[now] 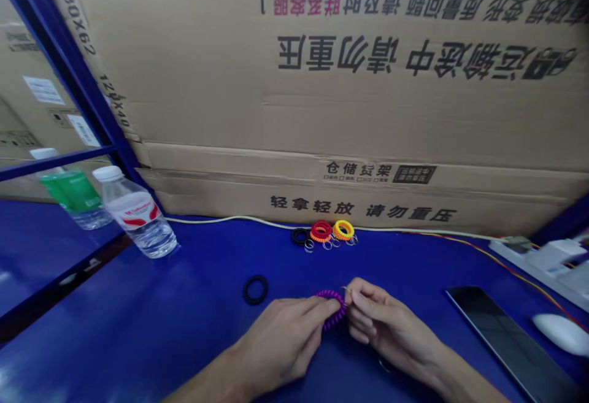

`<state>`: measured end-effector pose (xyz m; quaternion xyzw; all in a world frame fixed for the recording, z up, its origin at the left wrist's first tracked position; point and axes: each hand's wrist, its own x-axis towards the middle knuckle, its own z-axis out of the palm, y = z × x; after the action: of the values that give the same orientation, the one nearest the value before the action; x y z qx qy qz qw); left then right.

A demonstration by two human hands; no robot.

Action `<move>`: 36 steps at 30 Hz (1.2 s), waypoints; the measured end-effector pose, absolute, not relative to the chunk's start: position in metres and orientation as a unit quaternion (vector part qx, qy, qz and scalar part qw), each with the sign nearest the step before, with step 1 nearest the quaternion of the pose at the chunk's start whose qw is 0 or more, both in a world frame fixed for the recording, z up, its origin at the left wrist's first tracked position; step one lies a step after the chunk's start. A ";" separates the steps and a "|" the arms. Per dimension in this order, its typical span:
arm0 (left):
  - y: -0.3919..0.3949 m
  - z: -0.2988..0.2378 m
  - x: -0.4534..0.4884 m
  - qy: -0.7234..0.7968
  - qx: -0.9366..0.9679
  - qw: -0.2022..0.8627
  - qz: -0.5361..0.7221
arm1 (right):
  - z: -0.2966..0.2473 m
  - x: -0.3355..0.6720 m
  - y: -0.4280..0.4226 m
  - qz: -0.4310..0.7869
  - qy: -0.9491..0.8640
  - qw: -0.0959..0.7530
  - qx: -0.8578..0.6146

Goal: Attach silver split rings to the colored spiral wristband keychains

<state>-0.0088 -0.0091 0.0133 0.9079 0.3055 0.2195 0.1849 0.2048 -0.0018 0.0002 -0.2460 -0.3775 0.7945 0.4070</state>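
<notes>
My left hand (292, 332) is closed on a purple spiral coil bracelet (339, 313), thumb and fingers pinching its near side. Against the bracelet's right edge, my right hand (375, 314) pinches a thin metal split ring (344, 289); whether the ring is threaded onto the coil, I cannot tell. A black coil bracelet (255, 290) lies flat on the blue surface, left of my hands. Farther back sit a black coil (300, 236), a red coil (321, 230) over an orange one, and a yellow coil (343, 229), with several metal rings (327, 243) beside them.
A clear water bottle (138, 213) and a green-labelled bottle (73, 191) stand at left. A large cardboard box (294, 115) walls off the back. At right are a phone (510, 338), a white mouse (561, 333) and a power strip (543, 268). Cables run along the box's foot.
</notes>
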 end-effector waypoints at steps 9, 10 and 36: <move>-0.005 0.016 -0.015 0.287 0.912 0.200 0.214 | 0.001 0.212 0.005 0.773 -0.393 0.365 -0.338; -0.004 0.016 -0.016 0.282 0.911 0.204 0.223 | 0.001 0.214 0.006 0.765 -0.405 0.355 -0.354; 0.105 0.044 -0.057 0.432 0.854 0.188 0.221 | 0.014 0.235 0.011 0.542 -0.665 0.250 -0.448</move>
<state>-0.0574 0.1054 0.0441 0.8539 0.4324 0.2207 0.1876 0.2348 0.0114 0.0136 -0.4483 -0.6653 0.5421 0.2501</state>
